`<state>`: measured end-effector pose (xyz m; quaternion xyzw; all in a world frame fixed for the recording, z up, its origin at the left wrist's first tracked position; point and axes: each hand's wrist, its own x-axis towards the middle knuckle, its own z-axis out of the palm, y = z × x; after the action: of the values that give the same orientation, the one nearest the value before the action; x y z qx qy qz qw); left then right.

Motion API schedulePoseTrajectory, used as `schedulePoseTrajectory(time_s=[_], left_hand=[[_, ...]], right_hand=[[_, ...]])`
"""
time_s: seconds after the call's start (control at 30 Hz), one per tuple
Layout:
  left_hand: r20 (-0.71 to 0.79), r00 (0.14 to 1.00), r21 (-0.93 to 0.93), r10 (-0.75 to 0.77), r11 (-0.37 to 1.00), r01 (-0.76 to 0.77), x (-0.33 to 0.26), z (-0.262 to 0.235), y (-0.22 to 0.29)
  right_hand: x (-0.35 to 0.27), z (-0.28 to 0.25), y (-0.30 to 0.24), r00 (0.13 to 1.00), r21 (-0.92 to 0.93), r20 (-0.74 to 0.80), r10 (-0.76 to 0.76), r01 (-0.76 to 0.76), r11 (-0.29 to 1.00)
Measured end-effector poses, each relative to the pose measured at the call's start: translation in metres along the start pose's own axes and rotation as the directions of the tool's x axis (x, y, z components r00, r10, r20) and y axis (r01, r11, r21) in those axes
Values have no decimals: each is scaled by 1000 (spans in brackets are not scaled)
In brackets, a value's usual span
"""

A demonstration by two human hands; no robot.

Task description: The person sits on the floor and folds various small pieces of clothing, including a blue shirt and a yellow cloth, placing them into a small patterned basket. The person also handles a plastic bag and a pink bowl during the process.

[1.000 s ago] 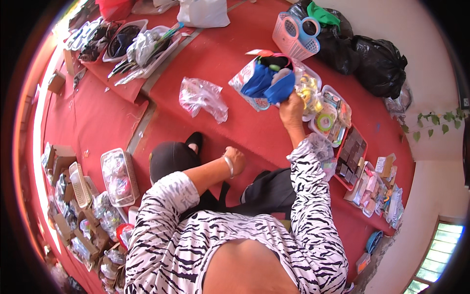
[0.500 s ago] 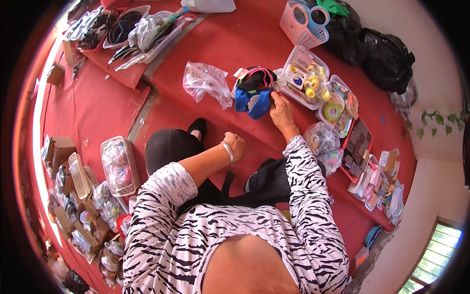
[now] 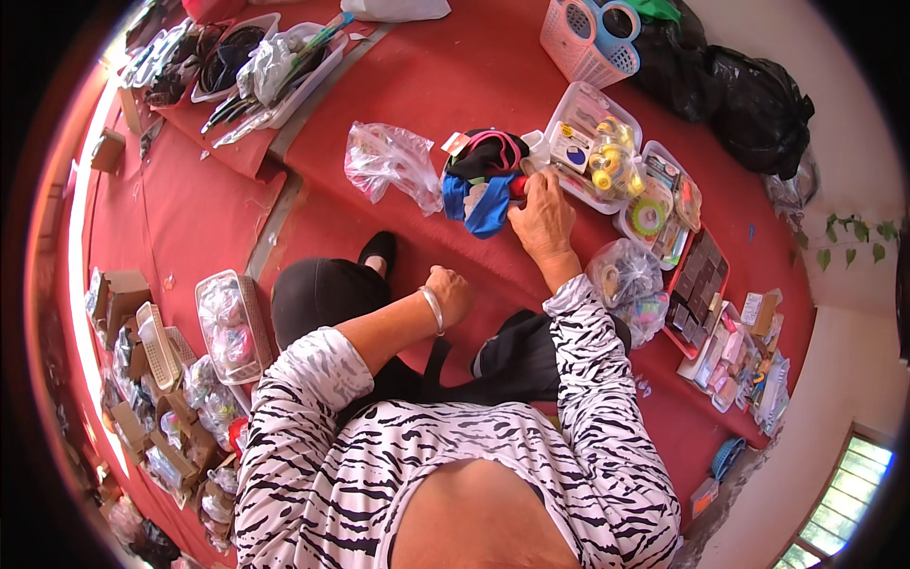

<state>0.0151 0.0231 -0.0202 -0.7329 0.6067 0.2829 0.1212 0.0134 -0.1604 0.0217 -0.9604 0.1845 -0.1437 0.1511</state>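
Reaching forward, my right hand has its fingers pinched at a small red item whose kind I cannot make out. Beside it lies a bundle of bands or cloth pieces: a blue piece in front, and a black and pink piece behind with a small tag. My left hand is curled closed over my lap, a silver bangle on its wrist; whatever its fingers might hold is hidden. A crumpled clear plastic bag lies left of the bundle.
At right stand a clear box with yellow-topped items, another box with a green tape roll, plastic bags and a red tray. A pink and blue basket is at the back. Left lies a beige basket.
My right hand has moved slightly nearer to me, and a red item now shows at its fingertips beside the blue piece. My left hand has stayed almost in place, still closed.
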Motion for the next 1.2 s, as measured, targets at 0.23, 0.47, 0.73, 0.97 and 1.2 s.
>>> schedulePoseTrajectory(time_s=[0.23,0.47,0.73,0.97,1.2], left_hand=[[-19,1000,-12,11,1000,-11,2,3,1],[84,996,29,-28,999,25,1,1,3],[33,997,0,-68,998,68,-10,-15,8],[53,998,-16,-45,999,45,-14,-14,3],[66,997,-16,-33,999,34,-17,-19,2]], right_hand=[[12,1,-22,865,-116,-90,-493,482,868],[12,16,-19,854,-1,-98,-512,514,858],[24,14,-10,998,494,29,59,-66,867],[39,23,15,909,926,335,248,-366,93],[41,23,14,855,901,433,285,-403,-160]])
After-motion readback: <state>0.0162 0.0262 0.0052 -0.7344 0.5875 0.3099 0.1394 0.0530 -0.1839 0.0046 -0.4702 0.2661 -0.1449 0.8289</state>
